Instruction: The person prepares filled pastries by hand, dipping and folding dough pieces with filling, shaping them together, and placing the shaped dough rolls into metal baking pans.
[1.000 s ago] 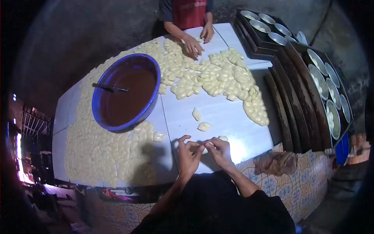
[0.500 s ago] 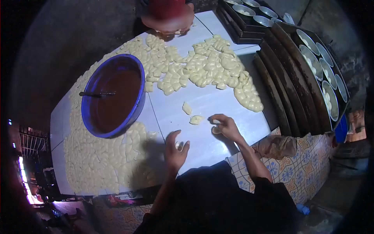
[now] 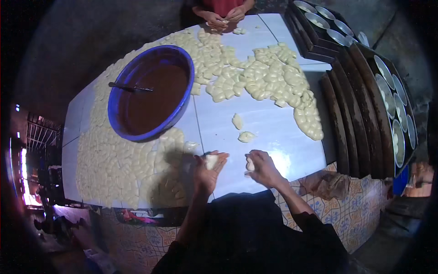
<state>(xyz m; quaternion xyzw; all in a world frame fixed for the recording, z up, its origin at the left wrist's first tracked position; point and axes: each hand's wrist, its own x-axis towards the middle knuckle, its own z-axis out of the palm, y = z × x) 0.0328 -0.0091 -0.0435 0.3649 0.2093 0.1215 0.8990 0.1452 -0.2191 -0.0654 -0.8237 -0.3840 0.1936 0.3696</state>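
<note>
Over the near edge of the white tiled table (image 3: 219, 118), my left hand (image 3: 205, 177) is turned palm inward, cradling a pale dough piece (image 3: 211, 161) with thumb and fingers around it. A short gap to its right, my right hand (image 3: 265, 170) curls its fingers round another small dough piece (image 3: 250, 165). Just beyond my hands lie two loose dough pieces on the tabletop, a nearer one (image 3: 246, 136) and a farther one (image 3: 237, 121). Sheets of joined, lumpy cut dough (image 3: 123, 164) spread over the left side, with another dough patch (image 3: 278, 77) toward the back.
A blue basin (image 3: 179, 111) of brown filling stands on the left, a dark-handled utensil (image 3: 130, 87) resting in it. Stacked dark trays (image 3: 360, 114) holding round metal tins (image 3: 398, 141) rise at the right. Across the table, another person's hands (image 3: 226, 18) handle dough.
The view has shifted, moving the table's contents rightward. My hands have turned, showing the dough pieces more plainly. The person opposite has drawn back from the table, bringing both their hands into sight.
</note>
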